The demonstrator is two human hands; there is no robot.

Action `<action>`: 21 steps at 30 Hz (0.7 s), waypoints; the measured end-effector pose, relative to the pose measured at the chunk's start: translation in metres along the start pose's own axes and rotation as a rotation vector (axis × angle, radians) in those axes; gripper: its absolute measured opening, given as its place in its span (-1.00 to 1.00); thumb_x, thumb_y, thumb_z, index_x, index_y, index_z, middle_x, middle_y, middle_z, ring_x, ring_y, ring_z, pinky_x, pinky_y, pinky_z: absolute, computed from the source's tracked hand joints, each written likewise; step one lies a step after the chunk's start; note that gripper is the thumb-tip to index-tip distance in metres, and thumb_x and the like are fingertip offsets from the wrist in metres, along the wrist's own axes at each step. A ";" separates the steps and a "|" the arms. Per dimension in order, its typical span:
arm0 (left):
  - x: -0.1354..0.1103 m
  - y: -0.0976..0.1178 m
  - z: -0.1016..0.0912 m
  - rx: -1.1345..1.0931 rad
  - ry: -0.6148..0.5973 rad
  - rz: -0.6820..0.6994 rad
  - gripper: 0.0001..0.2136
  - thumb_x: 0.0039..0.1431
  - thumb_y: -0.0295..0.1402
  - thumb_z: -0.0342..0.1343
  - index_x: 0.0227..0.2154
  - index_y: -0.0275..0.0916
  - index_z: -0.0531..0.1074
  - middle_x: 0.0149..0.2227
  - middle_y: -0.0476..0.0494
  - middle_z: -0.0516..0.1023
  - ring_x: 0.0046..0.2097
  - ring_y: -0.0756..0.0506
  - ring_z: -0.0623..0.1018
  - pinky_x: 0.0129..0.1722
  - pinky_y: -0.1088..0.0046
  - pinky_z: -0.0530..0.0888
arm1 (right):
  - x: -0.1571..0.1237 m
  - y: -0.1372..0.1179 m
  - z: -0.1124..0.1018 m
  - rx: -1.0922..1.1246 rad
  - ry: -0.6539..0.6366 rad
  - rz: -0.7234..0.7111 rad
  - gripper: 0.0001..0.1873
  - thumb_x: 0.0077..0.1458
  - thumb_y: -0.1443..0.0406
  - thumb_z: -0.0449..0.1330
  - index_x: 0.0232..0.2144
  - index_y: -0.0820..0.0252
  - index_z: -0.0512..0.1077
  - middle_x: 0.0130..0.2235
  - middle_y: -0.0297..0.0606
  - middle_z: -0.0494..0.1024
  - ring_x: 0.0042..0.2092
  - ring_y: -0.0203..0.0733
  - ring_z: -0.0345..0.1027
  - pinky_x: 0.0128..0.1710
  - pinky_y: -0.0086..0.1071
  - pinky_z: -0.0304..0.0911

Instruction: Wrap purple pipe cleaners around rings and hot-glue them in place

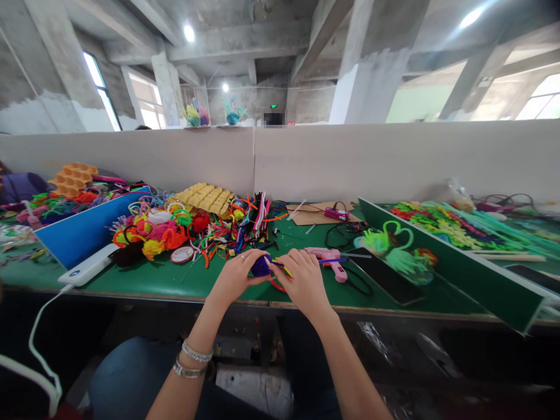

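Observation:
Near the front edge of the green table, my left hand is closed on a dark purple fuzzy piece, apparently made of pipe cleaners. Fingers of my right hand are closed at the piece's right side, with a yellow strand showing by them. A thin blue-purple stem sticks out to the right past that hand; its grip is partly hidden. Something red and curved shows below, between the hands. Just right of my right hand lies a pink glue gun.
Left of my hands, coloured pipe cleaners are heaped beside a yellow egg tray, a blue divider and a white power strip. To the right are a black phone, green pipe-cleaner swans and a green divider.

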State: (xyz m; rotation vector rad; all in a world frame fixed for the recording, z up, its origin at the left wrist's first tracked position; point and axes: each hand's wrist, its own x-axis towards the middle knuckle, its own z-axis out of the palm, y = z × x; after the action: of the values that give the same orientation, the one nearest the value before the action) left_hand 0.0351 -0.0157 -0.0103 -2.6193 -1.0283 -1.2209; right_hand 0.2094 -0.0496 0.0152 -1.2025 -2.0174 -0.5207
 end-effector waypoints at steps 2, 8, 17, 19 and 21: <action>-0.001 0.000 -0.001 -0.007 0.013 -0.027 -0.55 0.03 -0.14 0.10 -0.04 -0.21 0.22 -0.08 -0.22 0.48 -0.08 -0.12 0.51 -0.12 0.35 0.46 | 0.000 0.000 0.000 0.012 -0.010 0.003 -0.75 0.15 0.18 0.05 -0.49 0.17 0.37 -0.47 -0.31 0.35 -0.34 -0.22 0.19 -0.29 -0.36 -0.01; 0.000 0.003 -0.004 -0.036 0.003 0.021 -0.56 0.10 -0.20 0.05 0.03 -0.19 0.19 -0.05 -0.22 0.46 -0.03 -0.10 0.48 -0.09 0.38 0.45 | -0.001 -0.001 0.000 0.063 -0.025 0.016 -0.73 0.17 0.20 0.02 -0.50 0.18 0.36 -0.48 -0.31 0.37 -0.35 -0.23 0.20 -0.28 -0.36 0.01; 0.000 0.002 -0.003 -0.140 0.027 -0.007 -0.59 0.10 -0.22 0.04 0.02 -0.17 0.23 -0.03 -0.23 0.43 0.01 -0.11 0.45 -0.03 0.32 0.42 | 0.002 0.004 -0.006 0.505 -0.143 0.142 -0.71 0.19 0.21 -0.01 -0.51 0.20 0.33 -0.48 -0.34 0.39 -0.37 -0.29 0.23 -0.34 -0.42 0.08; -0.001 0.002 -0.003 -0.189 0.030 -0.026 -0.58 0.08 -0.21 0.07 0.02 -0.16 0.24 -0.03 -0.22 0.44 0.02 -0.12 0.45 -0.02 0.31 0.40 | 0.002 0.005 -0.008 0.590 -0.168 0.168 -0.71 0.18 0.21 0.00 -0.52 0.20 0.33 -0.49 -0.35 0.39 -0.39 -0.30 0.23 -0.37 -0.43 0.09; -0.001 0.001 -0.002 -0.233 0.053 -0.040 -0.59 0.07 -0.22 0.08 0.01 -0.16 0.26 -0.03 -0.21 0.45 0.01 -0.12 0.45 -0.01 0.30 0.40 | 0.002 0.006 -0.009 0.645 -0.201 0.201 -0.70 0.18 0.20 -0.01 -0.52 0.20 0.34 -0.50 -0.36 0.37 -0.42 -0.32 0.21 -0.41 -0.45 0.08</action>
State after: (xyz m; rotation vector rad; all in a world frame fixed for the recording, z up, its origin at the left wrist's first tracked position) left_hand 0.0343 -0.0175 -0.0096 -2.7285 -0.9885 -1.4949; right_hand 0.2172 -0.0515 0.0223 -1.0515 -1.9665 0.3473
